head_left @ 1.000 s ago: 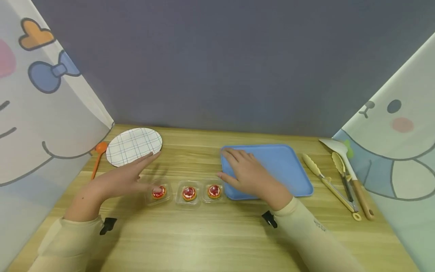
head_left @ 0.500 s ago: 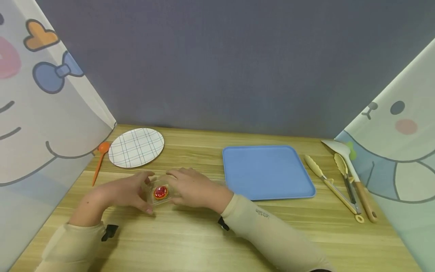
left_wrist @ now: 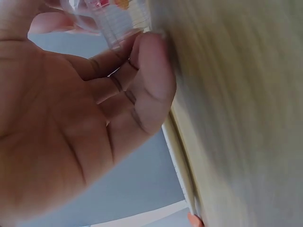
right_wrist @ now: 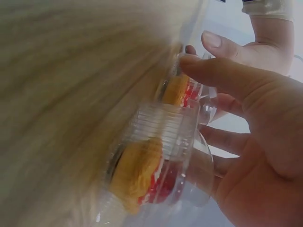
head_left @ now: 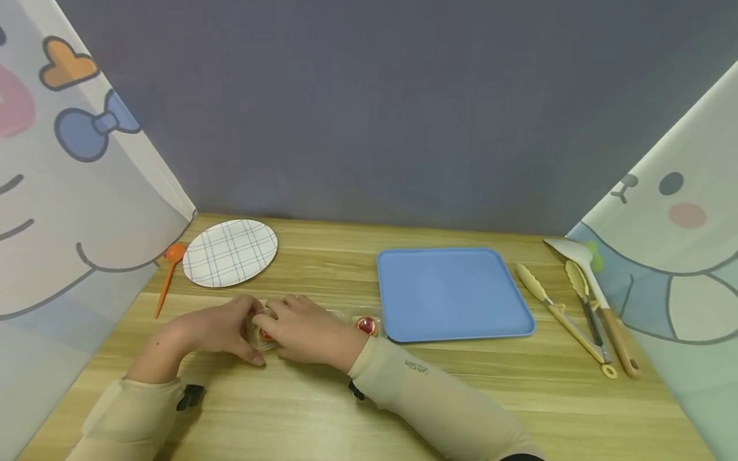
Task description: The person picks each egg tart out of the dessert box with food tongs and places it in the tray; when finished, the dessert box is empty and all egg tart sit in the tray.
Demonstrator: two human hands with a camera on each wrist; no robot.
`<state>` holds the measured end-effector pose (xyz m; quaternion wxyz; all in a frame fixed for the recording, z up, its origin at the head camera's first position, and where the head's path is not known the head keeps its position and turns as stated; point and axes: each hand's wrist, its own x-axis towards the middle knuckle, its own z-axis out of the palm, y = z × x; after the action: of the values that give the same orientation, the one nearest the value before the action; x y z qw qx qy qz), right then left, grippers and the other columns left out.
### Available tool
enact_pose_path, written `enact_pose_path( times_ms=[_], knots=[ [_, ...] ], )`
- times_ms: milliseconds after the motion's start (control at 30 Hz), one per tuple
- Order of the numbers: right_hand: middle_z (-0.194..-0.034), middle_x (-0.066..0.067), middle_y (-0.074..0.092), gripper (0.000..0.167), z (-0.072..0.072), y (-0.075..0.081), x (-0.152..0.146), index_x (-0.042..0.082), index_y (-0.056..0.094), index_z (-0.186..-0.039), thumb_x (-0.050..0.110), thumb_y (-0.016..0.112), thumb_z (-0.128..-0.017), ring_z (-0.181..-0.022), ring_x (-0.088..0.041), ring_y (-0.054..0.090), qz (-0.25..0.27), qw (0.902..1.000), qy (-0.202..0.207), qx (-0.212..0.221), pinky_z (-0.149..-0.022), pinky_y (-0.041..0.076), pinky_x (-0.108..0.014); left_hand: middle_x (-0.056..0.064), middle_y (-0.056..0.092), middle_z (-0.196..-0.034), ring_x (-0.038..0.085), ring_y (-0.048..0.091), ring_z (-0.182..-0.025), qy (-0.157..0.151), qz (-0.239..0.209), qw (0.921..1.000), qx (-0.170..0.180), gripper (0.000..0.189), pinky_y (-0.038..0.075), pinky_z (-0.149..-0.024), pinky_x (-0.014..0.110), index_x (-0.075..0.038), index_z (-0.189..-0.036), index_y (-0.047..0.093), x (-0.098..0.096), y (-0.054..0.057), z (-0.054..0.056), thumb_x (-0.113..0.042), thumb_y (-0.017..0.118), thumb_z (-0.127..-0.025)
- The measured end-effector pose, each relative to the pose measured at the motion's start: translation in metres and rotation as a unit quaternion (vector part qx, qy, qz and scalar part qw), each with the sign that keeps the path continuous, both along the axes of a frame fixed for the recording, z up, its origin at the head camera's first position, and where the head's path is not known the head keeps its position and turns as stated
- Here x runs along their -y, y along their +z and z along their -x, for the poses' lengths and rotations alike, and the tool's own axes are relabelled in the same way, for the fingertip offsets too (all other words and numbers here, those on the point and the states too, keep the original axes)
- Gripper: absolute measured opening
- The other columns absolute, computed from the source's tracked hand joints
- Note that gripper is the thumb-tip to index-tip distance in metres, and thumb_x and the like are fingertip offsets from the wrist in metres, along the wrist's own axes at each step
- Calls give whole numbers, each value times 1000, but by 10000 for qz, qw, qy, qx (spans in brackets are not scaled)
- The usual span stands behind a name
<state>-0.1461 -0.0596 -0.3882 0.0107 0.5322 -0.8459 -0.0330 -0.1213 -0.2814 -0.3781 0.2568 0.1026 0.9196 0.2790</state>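
Observation:
My left hand curls around the left side of a small clear plastic box with a red-topped tart inside. In the left wrist view, its bent fingers touch the box's corner. From the other side, my right hand reaches over the same box, its fingers and thumb on the lid, covering much of the tart. A second boxed tart stands under my right palm in the right wrist view, mostly hidden from the head view. The third boxed tart sits right of my right wrist.
A blue tray lies to the right. Beyond it are tongs and a white spatula with a wooden handle. At the back left lie a checked oval plate and an orange spoon.
My right hand has come left from the blue tray to the leftmost box, and its fingers now cover the tart. My left hand has lowered and closed in on the box's left side.

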Motion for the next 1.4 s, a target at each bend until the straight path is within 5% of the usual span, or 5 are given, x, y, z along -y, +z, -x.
enact_pose_path(
  times_ms=[300, 833, 967, 1200, 1400],
  knots=[
    [-132, 5, 64, 48, 0, -5, 2, 28, 53, -147, 35, 69, -103, -120, -17, 61, 160, 9994, 188, -245, -113, 48, -30, 9, 55, -111, 21, 53, -92, -3, -90, 10000, 34, 83, 46, -73, 27, -2, -134, 49, 5, -7, 1, -41, 95, -77],
    [-124, 4, 68, 43, 3, -5, 4, 26, 59, -139, 43, 72, -101, -114, -16, 70, 68, 9993, 324, -186, -104, 56, -30, 8, 56, -113, 19, 52, -93, -105, -242, 9996, -57, 79, 46, -73, 26, -4, -132, 49, 6, -9, 1, -36, 94, -76],
    [-128, 3, 69, 44, 4, -3, 3, 26, 59, -139, 45, 71, -101, -121, -16, 69, 71, 9993, 342, -166, -111, 54, -30, 8, 55, -113, 20, 52, -93, -126, -315, 9994, -43, 79, 46, -73, 26, -4, -133, 48, 7, -10, 2, -36, 94, -77],
    [-139, 0, 68, 58, 10, -1, 3, 21, 53, -148, 46, 73, -100, -132, -16, 64, 287, 9983, 26, 499, -120, 46, -28, 8, 54, -111, 19, 51, -94, -234, -177, 9995, -145, 81, 44, -73, 26, -5, -134, 47, 8, -9, 4, -40, 94, -77],
    [-139, 0, 68, 66, 15, 0, 4, 14, 53, -146, 49, 77, -97, -132, -14, 63, 415, 9925, -315, 1104, -116, 48, -25, 7, 55, -108, 19, 52, -94, -276, -95, 9994, -188, 84, 45, -74, 25, -4, -136, 46, 7, -8, 5, -41, 93, -77]
  ],
)
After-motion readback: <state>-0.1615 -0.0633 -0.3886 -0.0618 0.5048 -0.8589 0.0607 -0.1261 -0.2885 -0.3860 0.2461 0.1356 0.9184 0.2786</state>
